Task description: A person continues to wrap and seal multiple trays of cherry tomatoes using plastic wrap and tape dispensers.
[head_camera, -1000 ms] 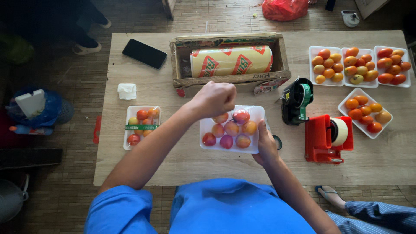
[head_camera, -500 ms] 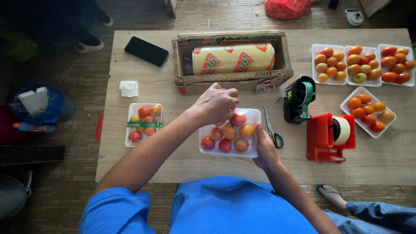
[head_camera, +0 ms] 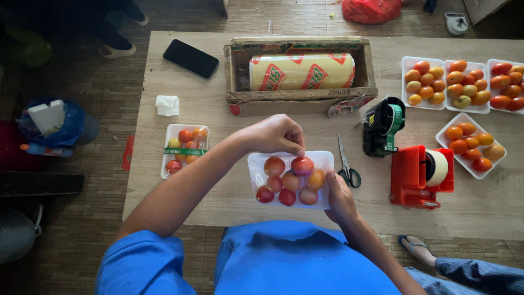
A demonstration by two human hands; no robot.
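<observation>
**Both hands on the white tray of tomatoes**

My left hand arches over the far edge of the white tray, its fingers curled down and pinching at the rim just above a red tomato; whether they grip the film or the tray edge itself I cannot tell. My right hand clasps the tray's right near corner, thumb on top and the rest tucked under, so those fingers are grasping the tray. The tray sits on the desk near its near edge, right in front of my blue shirt, and holds a cluster of red and orange tomatoes.

Just to the right of the tray lie scissors, blades pointing far. Further right stand a black and green label dispenser and, nearer, a red tape dispenser. At the far middle of the desk a worn cardboard box cradles a yellow roll of cling film. Open trays of tomatoes crowd the far right, with one more tray beside the red dispenser. To the left is a wrapped tray banded with a green strip, a small white block beyond it, and a black phone at the far left.
</observation>
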